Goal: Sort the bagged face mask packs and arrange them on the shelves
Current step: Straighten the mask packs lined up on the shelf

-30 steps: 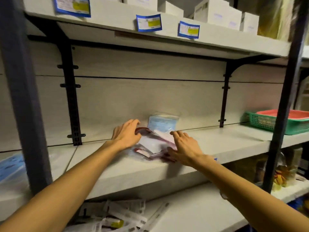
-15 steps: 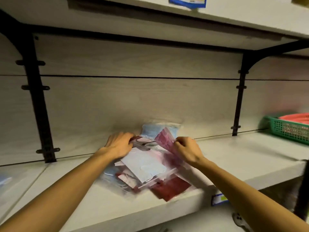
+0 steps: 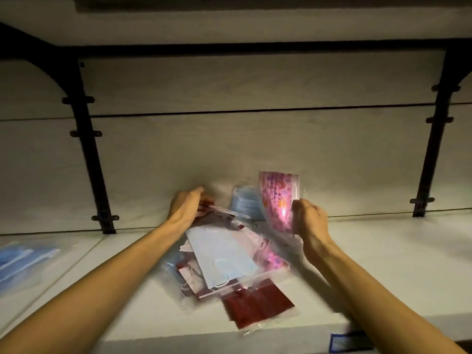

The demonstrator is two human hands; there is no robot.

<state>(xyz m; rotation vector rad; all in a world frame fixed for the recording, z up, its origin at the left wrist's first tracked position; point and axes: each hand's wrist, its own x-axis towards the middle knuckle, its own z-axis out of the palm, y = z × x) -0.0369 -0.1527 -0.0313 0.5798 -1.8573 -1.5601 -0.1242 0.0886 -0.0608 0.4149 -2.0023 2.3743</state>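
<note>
Closest to the person, at the front edge of the shelf, lay a dark red pack in its clear bag, a little way out from under the pile. A blue label was stuck on the shelf edge below it. Just behind the red pack sat the messy pile, with a light blue pack on top and more red and pink bags poking out from under it.

The right hand was curled round a pink flowery pack, holding it by its lower edge so it stood up above the pile. The left hand was at the back of the pile, fingers bent over the bags there; whether it really gripped one was hard to tell. A blue pack leaned on the back wall between the two hands. Far off to the left, more blue packs lay flat on the next board.

To do this step well, I think the pink pack should be lifted fully out and put in its own spot, away from the blue ones. The bags look slippery, so the left hand should press the pile down, or others may slide off the front
</note>
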